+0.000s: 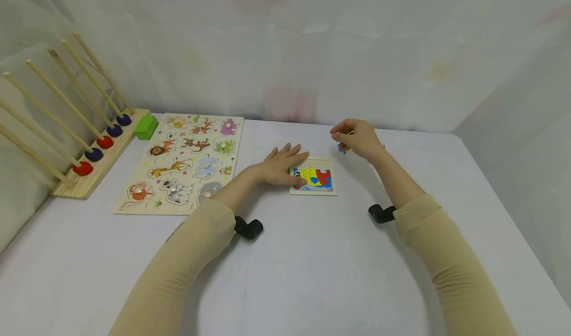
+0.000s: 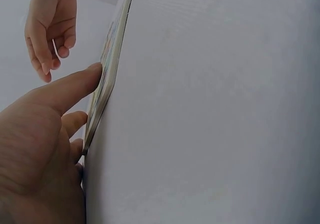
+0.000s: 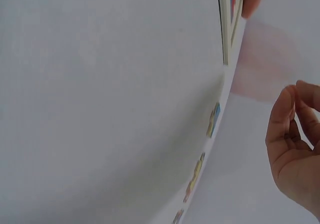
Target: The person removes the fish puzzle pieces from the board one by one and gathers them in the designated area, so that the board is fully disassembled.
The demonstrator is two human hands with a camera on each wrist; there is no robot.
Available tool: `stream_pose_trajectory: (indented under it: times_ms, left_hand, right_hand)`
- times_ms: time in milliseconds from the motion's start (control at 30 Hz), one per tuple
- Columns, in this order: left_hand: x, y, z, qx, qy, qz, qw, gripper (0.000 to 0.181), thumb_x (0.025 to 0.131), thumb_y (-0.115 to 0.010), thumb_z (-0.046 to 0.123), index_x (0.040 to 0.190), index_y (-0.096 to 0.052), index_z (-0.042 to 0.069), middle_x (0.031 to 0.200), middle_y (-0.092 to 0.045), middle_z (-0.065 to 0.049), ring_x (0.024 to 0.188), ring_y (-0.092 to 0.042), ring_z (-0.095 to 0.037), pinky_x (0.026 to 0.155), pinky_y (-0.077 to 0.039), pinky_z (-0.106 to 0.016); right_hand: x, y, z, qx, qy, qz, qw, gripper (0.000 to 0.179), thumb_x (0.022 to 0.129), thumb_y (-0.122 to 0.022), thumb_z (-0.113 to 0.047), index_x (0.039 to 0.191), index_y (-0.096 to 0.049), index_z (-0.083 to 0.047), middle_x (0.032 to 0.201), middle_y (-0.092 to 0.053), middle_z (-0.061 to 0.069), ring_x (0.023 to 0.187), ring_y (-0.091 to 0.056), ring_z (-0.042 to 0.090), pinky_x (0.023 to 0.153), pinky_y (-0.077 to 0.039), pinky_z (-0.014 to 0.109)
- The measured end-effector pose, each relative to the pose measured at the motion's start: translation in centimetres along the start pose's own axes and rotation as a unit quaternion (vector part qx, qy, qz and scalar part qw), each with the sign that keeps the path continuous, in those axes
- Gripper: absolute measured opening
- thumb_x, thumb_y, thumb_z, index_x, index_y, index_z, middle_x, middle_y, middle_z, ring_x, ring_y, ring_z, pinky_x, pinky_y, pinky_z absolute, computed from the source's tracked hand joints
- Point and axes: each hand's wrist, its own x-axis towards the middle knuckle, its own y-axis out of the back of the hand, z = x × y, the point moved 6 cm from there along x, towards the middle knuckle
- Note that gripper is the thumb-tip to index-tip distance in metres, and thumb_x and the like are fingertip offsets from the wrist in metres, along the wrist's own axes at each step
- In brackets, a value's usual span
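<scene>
A small square wooden jigsaw puzzle (image 1: 313, 193) with a bright red, yellow and blue picture lies on the white table. My left hand (image 1: 278, 170) rests at its left side with fingers spread, the thumb (image 2: 90, 77) lying over the picture near the edge. Above the table, right of the board, my right hand (image 1: 359, 139) pinches a thin pale-edged puzzle piece (image 2: 55, 47) between thumb and fingers; its picture side is hidden. Beneath that hand a loose blue puzzle piece (image 1: 343, 149) lies on the table. More loose pieces (image 3: 194, 177) line up there in the right wrist view.
To the left lies a large animal peg puzzle (image 1: 178, 165), partly overlapped by my left forearm. Beyond it stand a green block (image 1: 145, 128) and a wooden rack (image 1: 76, 189) with tall rods and red and blue beads. A pale curtain (image 1: 285, 53) hangs behind the table.
</scene>
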Motion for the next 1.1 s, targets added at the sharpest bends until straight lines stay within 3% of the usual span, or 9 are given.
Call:
stream_pose_trajectory:
  times_ms: [200,367,567,767,900,1100]
  left_hand:
    - [-0.1,0.2,0.1,-0.005,-0.004,-0.002,1.0000,0.093,0.087,-0.062,0.061,0.160,-0.018,0.024,0.170,-0.003,-0.005,0.158,0.007,-0.031,0.126,0.005,-0.056]
    - [0.0,0.3,0.0,-0.008,-0.014,0.000,0.9999,0.098,0.084,-0.066,0.062,0.159,-0.019,0.021,0.169,-0.004,-0.008,0.157,0.006,-0.032,0.126,0.004,-0.056]
    - [-0.1,0.2,-0.2,-0.024,-0.018,-0.002,0.9995,0.096,0.084,-0.066,0.061,0.159,-0.018,0.027,0.169,-0.005,-0.007,0.157,0.008,-0.032,0.126,0.006,-0.056]
    - [-0.1,0.2,-0.2,-0.028,-0.024,-0.001,0.9993,0.095,0.085,-0.067,0.059,0.159,-0.019,0.025,0.169,-0.004,-0.008,0.157,0.007,-0.032,0.126,0.006,-0.057]
    - [-0.2,0.2,-0.2,-0.031,-0.024,-0.002,0.9992,0.095,0.085,-0.067,0.058,0.160,-0.018,0.025,0.169,-0.003,-0.008,0.157,0.008,-0.032,0.126,0.007,-0.057]
    - [-0.2,0.3,-0.2,-0.036,-0.024,-0.002,0.9991,0.095,0.085,-0.067,0.058,0.160,-0.018,0.026,0.169,-0.003,-0.008,0.157,0.008,-0.033,0.126,0.007,-0.057]
  right_hand:
    - [-0.1,-2.7,-0.7,-0.005,0.029,-0.070,0.9971,0.027,0.096,-0.064,-0.025,0.116,-0.068,-0.007,0.102,-0.064,0.015,0.078,-0.064,0.019,0.074,-0.059,0.024]
    - [-0.3,-4.3,-1.4,-0.012,0.031,-0.120,0.9923,0.025,0.094,-0.066,-0.026,0.113,-0.069,-0.010,0.094,-0.063,0.007,0.076,-0.064,0.020,0.075,-0.059,0.026]
    - [-0.4,-5.7,-1.4,-0.037,0.060,-0.174,0.9823,0.021,0.093,-0.067,-0.026,0.109,-0.070,-0.013,0.085,-0.061,0.005,0.071,-0.062,0.020,0.069,-0.054,0.024]
    - [-0.5,-6.7,-0.9,-0.052,0.082,-0.195,0.9760,0.020,0.090,-0.070,-0.027,0.106,-0.070,-0.015,0.082,-0.057,0.000,0.075,-0.055,0.018,0.068,-0.045,0.024]
    - [-0.7,-7.2,-0.9,-0.061,0.086,-0.206,0.9728,0.022,0.087,-0.074,-0.028,0.106,-0.071,-0.017,0.085,-0.058,-0.001,0.081,-0.054,0.017,0.072,-0.044,0.025]
    - [-0.9,-7.7,-0.9,-0.063,0.086,-0.214,0.9710,0.022,0.085,-0.077,-0.026,0.104,-0.070,-0.018,0.081,-0.058,-0.002,0.077,-0.054,0.016,0.071,-0.043,0.026]
